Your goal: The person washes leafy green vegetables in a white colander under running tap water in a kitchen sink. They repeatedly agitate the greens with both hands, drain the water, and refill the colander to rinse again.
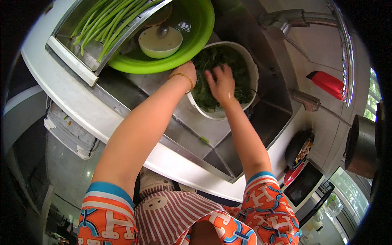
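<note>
A white plastic tub (256, 72) stands in the stainless steel sink, with dark leafy greens (203, 87) in water inside it. Over these greens my right hand (222, 82) is slightly blurred, its fingers apart and nothing visible in its grasp. My left hand (187, 71), with a gold bangle at the wrist, is at the tub's left rim, close below the green plastic basin (147, 68). Its fingers are mostly hidden, so whether they grip the rim is unclear. Inside the basin sits a pale bowl (160, 50) of cloudy liquid with a metal spoon (162, 31).
Long green stalks (113, 26) lie in a metal drainer tray at the upper left. A faucet (281, 23) juts out beyond the sink, and another fixture (306, 100) is at the right. A green scrap (204, 140) lies on the sink floor. A dark pan (301, 147) holds food pieces.
</note>
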Demonstrator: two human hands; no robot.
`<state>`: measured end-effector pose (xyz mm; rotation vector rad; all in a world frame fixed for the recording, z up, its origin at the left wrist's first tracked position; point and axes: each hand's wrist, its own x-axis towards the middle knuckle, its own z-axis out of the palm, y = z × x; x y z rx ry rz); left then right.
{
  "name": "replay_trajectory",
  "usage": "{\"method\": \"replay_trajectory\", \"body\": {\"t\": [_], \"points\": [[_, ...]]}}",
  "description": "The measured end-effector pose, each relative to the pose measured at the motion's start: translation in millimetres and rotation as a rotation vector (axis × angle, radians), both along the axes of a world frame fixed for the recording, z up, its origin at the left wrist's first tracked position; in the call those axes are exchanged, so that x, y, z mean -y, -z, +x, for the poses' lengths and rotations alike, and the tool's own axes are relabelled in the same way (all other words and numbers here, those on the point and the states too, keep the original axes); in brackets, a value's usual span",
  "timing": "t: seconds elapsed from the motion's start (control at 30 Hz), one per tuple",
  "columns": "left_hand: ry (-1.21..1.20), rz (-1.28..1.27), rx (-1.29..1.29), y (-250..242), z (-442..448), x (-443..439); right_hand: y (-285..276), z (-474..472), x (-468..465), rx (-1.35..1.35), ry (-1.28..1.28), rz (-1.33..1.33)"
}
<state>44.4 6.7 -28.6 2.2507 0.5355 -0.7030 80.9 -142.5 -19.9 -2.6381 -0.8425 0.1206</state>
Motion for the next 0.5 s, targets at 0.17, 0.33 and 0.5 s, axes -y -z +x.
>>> {"method": "replay_trajectory", "body": {"t": [0.17, 0.33, 0.5], "points": [[-0.045, -0.049, -0.048, -9.8, 1.4, -1.6, 3.9, -51.8, 7.1, -0.076, -0.235, -0.02], [-0.034, -0.015, 0.04, -10.9, -3.6, -0.3, 40.7, -38.0, -1.0, 0.015, -0.232, -0.358], [-0.021, 0.069, 0.129, 4.7, -5.6, 3.4, 57.1, 13.8, -12.0, -0.093, 0.082, -0.36]]}}
